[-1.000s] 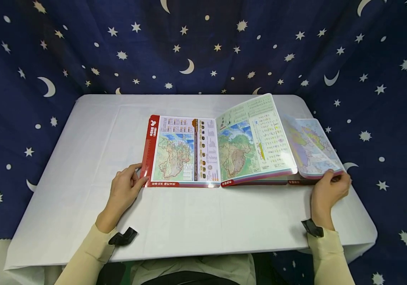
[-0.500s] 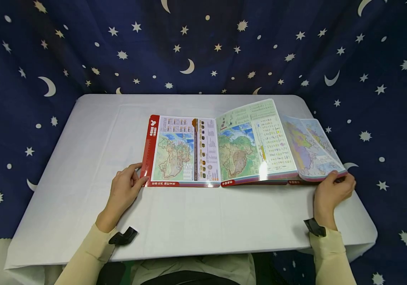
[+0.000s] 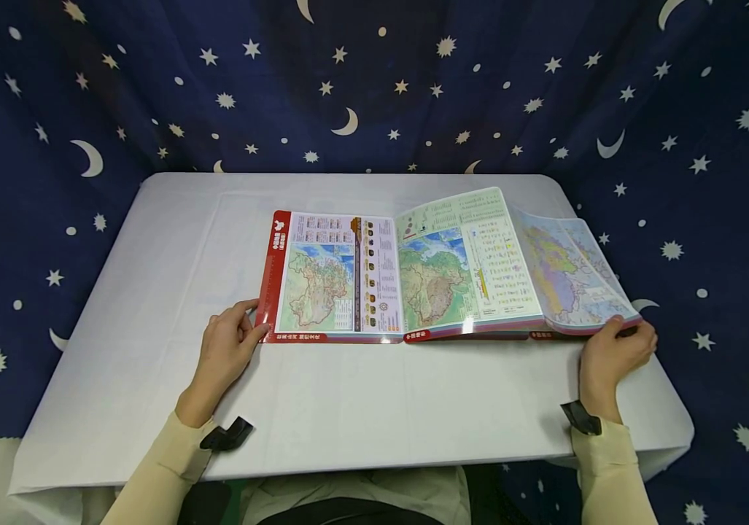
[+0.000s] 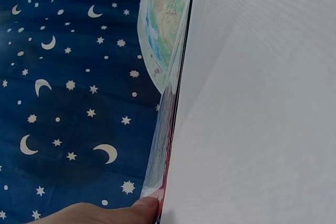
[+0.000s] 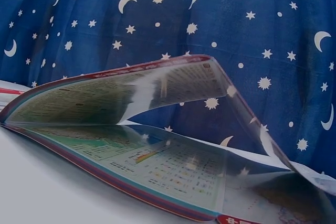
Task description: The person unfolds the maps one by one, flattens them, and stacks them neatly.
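A laminated folding map (image 3: 321,284) with a red left border lies partly unfolded on the table. Its middle panel (image 3: 472,270) slopes up off the table toward the right, and a glossy right panel (image 3: 561,270) curves beside it. My left hand (image 3: 226,354) pinches the map's left edge near the lower corner; in the left wrist view the thumb (image 4: 142,208) presses on that edge. At the lower right corner, my right hand (image 3: 613,361) grips the right panel, some fingers hidden. The right wrist view shows a raised panel (image 5: 173,77) arched over a lower one (image 5: 142,161), without the hand.
A white cloth covers the table (image 3: 374,415). Dark blue curtains (image 3: 269,80) with moons and stars hang behind and at both sides. The table's right edge runs close beside my right hand.
My right hand has shifted slightly right with the map's right corner. The raised middle panel has sunk lower, and more of the right panel shows. My left hand has barely moved.
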`<control>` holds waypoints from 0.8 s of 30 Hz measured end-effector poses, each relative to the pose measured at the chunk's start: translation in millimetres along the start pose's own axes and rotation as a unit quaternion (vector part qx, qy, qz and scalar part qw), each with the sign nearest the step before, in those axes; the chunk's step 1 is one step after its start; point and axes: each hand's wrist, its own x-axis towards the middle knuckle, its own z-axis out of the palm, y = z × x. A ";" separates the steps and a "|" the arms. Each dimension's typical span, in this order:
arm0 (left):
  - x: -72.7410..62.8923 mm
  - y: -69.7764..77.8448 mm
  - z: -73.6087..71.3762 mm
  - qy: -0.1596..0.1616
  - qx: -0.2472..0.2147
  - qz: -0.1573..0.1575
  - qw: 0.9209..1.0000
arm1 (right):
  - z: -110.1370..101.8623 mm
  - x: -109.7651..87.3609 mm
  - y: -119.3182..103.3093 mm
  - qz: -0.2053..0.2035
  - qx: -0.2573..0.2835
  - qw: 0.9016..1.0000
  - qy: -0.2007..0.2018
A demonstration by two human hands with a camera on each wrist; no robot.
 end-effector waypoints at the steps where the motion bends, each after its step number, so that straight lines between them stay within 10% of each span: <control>1: 0.0 -0.2 -0.1 0.001 0.001 -0.001 1.000 | 0.1 0.8 0.3 0.002 -0.001 1.000 -0.003; 24: 0.0 0.7 -0.7 -0.002 0.005 -0.008 1.000 | -10.0 22.0 13.9 0.003 -0.046 0.999 -0.012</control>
